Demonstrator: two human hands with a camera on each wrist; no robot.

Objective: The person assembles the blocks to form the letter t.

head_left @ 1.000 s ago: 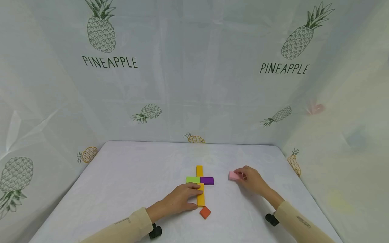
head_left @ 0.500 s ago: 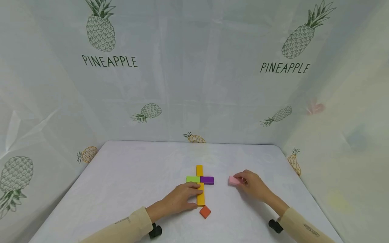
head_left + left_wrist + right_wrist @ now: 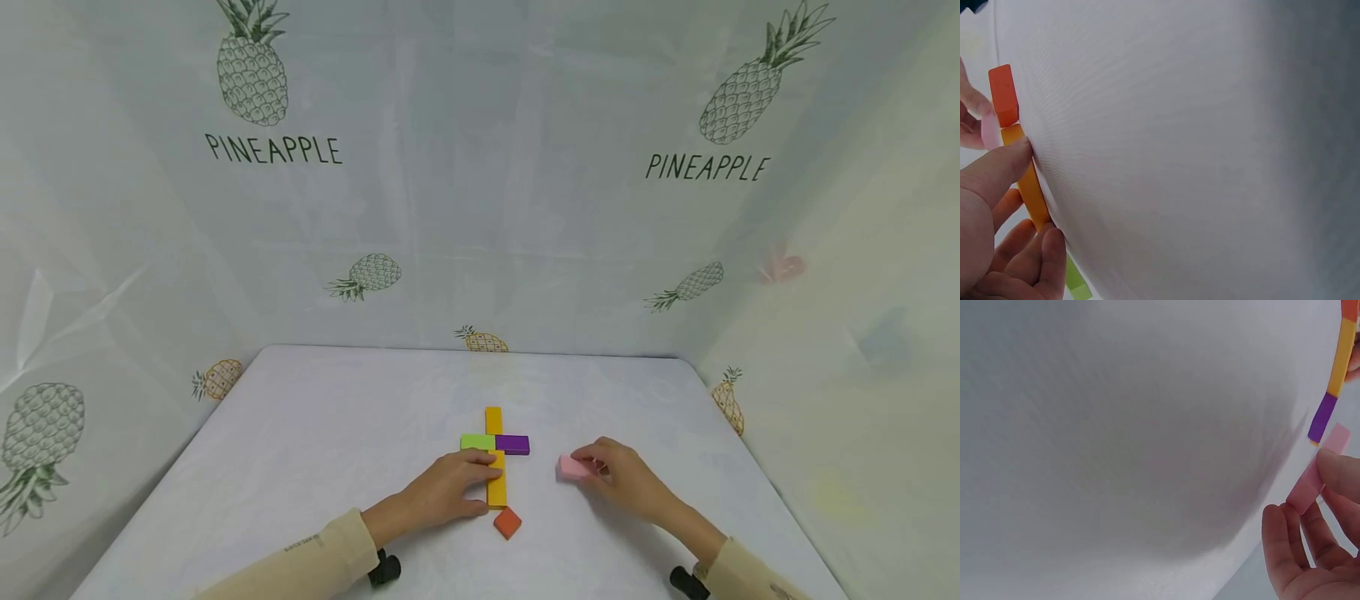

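Note:
My left hand [image 3: 442,492] holds a long yellow block [image 3: 497,492] on the table, its thumb near the block's near end and its fingertips across the upper part. My right hand [image 3: 622,475] pinches a pink block [image 3: 573,468] between thumb and fingers, apart from and to the right of the other blocks. In the right wrist view the pink block [image 3: 1313,478] is tilted. Beyond the long yellow block lie a green block [image 3: 477,442] and a purple block [image 3: 513,445], end to end. Another yellow block [image 3: 493,420] stands behind them. An orange block [image 3: 507,523] sits turned cornerwise at the near end.
The white-covered table [image 3: 345,417] runs back to a hanging curtain [image 3: 480,183] with pineapple prints. Curtain sides also flank the table left and right. Black wrist cameras [image 3: 386,570] sit under both sleeves.
My right hand has moved toward me with the pink block in it, and slightly left at the end. The left hand and the other blocks have stayed in place.

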